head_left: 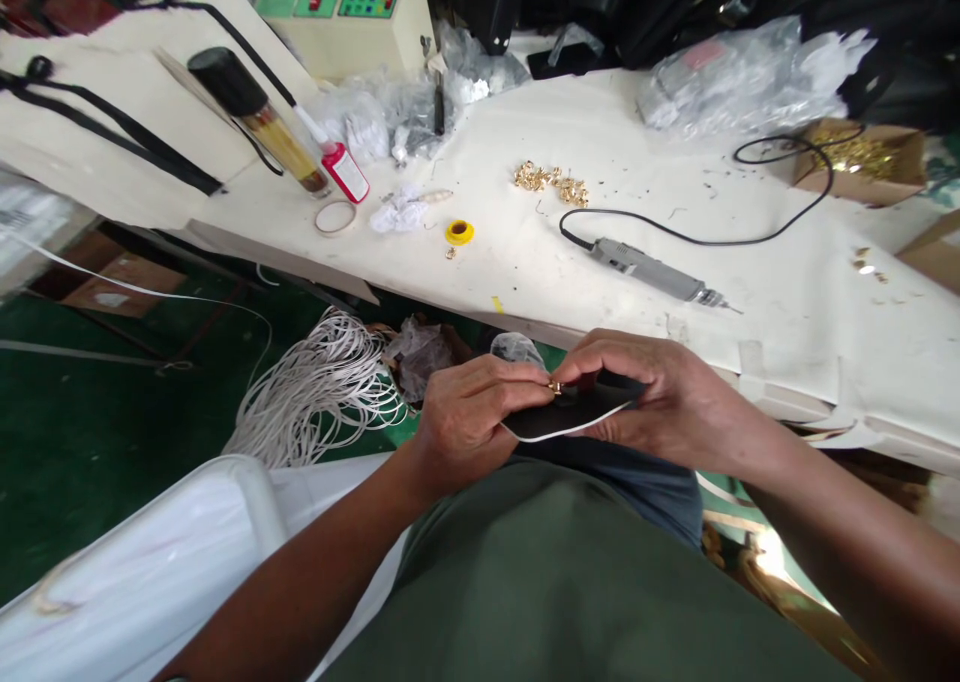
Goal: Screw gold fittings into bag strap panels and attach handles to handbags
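Over my lap, in front of the table edge, I hold a dark, flexible leather-like piece (544,422) with a pale edge. My left hand (472,412) is closed on its left side, fingertips against a small gold metal fitting (555,388). On the other side my right hand (664,392) grips the piece, its thumb below and its index finger reaching to the same fitting. Fingers partly hide the fitting, so how it sits on the piece is unclear. Beyond my hands on the table lie a grey rotary tool (649,270) and a pile of gold fittings (551,180).
A yellow spool (459,232), a red bottle (346,174) and a black-capped jar (281,142) stand at the table's left. Behind are a control box (352,37) and plastic bags (742,77). A box of gold parts (859,162) sits right. White cord (315,402) lies coiled below.
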{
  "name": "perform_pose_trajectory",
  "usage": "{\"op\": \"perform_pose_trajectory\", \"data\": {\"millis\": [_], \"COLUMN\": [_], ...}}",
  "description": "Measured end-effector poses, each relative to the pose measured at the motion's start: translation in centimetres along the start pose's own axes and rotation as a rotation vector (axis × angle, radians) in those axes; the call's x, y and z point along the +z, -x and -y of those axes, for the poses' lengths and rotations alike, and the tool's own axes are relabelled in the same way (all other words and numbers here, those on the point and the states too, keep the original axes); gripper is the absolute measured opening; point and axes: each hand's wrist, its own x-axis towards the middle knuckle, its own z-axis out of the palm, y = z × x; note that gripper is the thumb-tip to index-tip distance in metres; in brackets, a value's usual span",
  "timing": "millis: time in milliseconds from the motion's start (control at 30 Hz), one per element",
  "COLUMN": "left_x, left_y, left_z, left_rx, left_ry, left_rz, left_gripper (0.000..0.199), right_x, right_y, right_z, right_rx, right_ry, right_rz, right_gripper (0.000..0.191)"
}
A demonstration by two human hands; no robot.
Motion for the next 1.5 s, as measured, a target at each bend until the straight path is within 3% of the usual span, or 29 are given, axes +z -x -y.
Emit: {"op": "perform_pose_trajectory", "data": {"millis": [67,167,400,567,733,933,1200,1500], "left_x": [-0.1,-0.3,-0.2,0.0,0.3,1.2,2.3,3.7], "left_y": [-0.2,-0.6,-0.4,-0.1,0.1,-0.9,-2.9,-6.3], "left_z": [-0.2,-0.6,-1.0,-1.2,-0.6,0.3,1.8,7.3], "left_rx": [0.007,0.006,0.014,-0.028,-0.108,-0.250,-0.563,-0.753], "left_ry": [0.016,0.011,-0.016,-0.047,-0.087,-0.096,-0.088,0.263], "left_rz": [0.002,-0.008,0.011,-0.041,0.015,0.060,0.256,0.451], "left_gripper": [0.030,0.028,0.027,0.032,0.033,0.011,0.012,0.026], "right_x": [0.4,0.6,0.0,0.1,0.8,1.3,0.7,-1.6], "right_y": [0.2,0.5,0.6,0.5,0.5,0.1,-0.4,-1.9], "right_z": [0.2,0.5,0.7,0.3,-0.8,-2.5,-4.1,-8.4], "right_rx": [-0.114,-0.228,-0.308,-0.339,-0.326,-0.222,0.044,0.472], "right_ry": [0.096,0.186,0.311,0.334,0.316,0.258,0.069,-0.211], "right_rz": [-0.055,-0.092,-0.052,-0.053,-0.085,-0.121,-0.114,-0.008], "right_gripper": [0.025,0.036,0.045,0.042,0.036,0.026,0.021,0.043]}}
